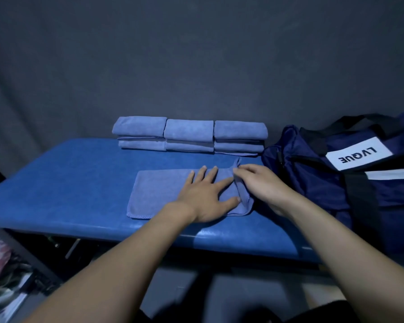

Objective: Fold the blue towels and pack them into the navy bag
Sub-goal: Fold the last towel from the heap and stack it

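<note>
Head view: the navy bag [336, 173] sits at the bench's [68, 183] right end. Folded towels [189, 134] line the far edge. One towel [156, 192] lies near the front edge, half folded. The left hand [205, 194] presses it flat, fingers spread. The right hand [259, 183] pinches its right end. Next, I think, that end must fold over leftward.
</note>
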